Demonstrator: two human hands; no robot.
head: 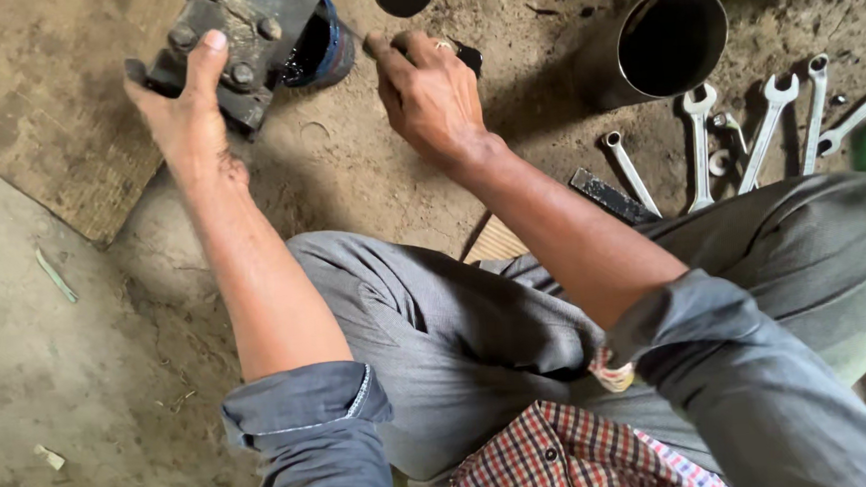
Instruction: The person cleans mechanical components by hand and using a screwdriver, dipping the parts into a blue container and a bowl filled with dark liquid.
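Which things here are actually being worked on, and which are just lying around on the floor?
In hand:
- bolted metal block, held by the left hand
- small dark tool, in the right hand

Lying about:
- wrenches
- metal cylinder
- flat dark bar
- wooden board

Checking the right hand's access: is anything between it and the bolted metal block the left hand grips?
Nothing visible. Only bare dirt floor separates the right hand from the metal block in the left hand; a dark blue-rimmed container sits behind.
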